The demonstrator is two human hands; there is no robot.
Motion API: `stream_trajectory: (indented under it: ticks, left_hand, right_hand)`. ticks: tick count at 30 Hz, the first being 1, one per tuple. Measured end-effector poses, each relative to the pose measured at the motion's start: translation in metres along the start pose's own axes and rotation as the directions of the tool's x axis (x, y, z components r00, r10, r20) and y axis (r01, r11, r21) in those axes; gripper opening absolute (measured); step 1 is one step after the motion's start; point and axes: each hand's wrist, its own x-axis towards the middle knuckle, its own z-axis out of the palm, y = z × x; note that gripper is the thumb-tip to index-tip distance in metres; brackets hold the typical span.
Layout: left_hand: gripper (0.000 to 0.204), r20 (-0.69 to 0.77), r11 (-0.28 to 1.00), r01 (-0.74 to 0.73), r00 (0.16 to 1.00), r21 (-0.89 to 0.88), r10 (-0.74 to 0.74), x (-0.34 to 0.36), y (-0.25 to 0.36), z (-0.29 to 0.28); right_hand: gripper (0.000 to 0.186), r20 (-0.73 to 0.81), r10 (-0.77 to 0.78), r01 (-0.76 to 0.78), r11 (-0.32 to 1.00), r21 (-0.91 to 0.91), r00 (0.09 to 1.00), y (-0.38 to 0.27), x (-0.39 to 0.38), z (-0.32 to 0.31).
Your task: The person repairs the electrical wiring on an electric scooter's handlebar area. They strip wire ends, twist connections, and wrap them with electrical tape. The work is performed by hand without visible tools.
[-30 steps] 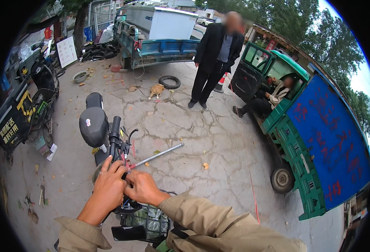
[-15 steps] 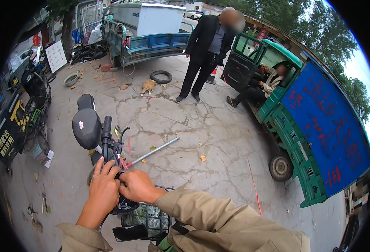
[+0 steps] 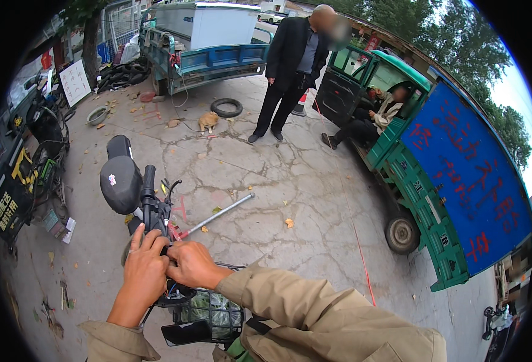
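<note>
Both my hands are at the handlebar [image 3: 148,187] of a two-wheeler with a black seat [image 3: 121,184]. My left hand [image 3: 140,271] is bent over the bar area, its index finger reaching forward and its fingertips close to my other hand. My right hand [image 3: 192,263] is closed in a pinch beside it. Whatever the fingers hold is hidden between them. Thin coloured wires [image 3: 172,288] show just below the hands. A brake lever [image 3: 174,188] sticks out ahead of them. Below is a black wire basket [image 3: 217,314] with something green in it, beside a dark mirror-like panel [image 3: 186,333].
A silver rod [image 3: 221,214] with a red end slants beyond the handlebar. One person [image 3: 293,72] stands ahead; another [image 3: 374,117] sits in the green three-wheeler [image 3: 411,199] at right. Further off are a tyre [image 3: 226,107], a cat [image 3: 208,122] and a blue cart [image 3: 217,59].
The view has shifted slightly. My hands stay together at the same spot on the handlebar, with only small finger movement. The standing person's head has turned or shifted a little.
</note>
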Motion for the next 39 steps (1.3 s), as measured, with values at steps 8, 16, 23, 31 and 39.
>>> stream_trajectory:
  ticks: [8, 16, 23, 31, 39]
  left_hand:
    - [0.015, 0.006, 1.000, -0.006, 1.000, 0.005, 0.006, 0.001, 0.000, -0.001]
    - [0.014, -0.010, 0.999, 0.028, 1.000, -0.019, -0.028, 0.002, 0.001, -0.002]
    - [0.022, 0.016, 0.999, 0.004, 1.000, 0.036, -0.005, 0.001, 0.000, -0.002]
    - [0.027, 0.034, 0.999, -0.008, 0.999, 0.036, 0.006, 0.001, 0.000, -0.001]
    - [0.032, 0.042, 0.998, -0.022, 0.999, 0.059, 0.019, 0.001, -0.001, -0.004]
  right_hand:
    - [0.025, -0.014, -0.100, 0.100, 0.995, -0.028, 0.995, 0.006, 0.002, 0.002]
    - [0.025, 0.074, -0.113, 0.113, 0.994, -0.007, 0.991, 0.014, 0.006, 0.000]
    - [0.024, 0.026, -0.118, 0.119, 0.990, -0.076, 0.993, 0.008, 0.006, 0.000]
    - [0.018, 0.043, -0.160, 0.163, 0.983, -0.088, 0.986, 0.003, 0.004, -0.003]
    - [0.019, 0.041, -0.217, 0.220, 0.971, -0.091, 0.975, 0.004, 0.005, -0.002]
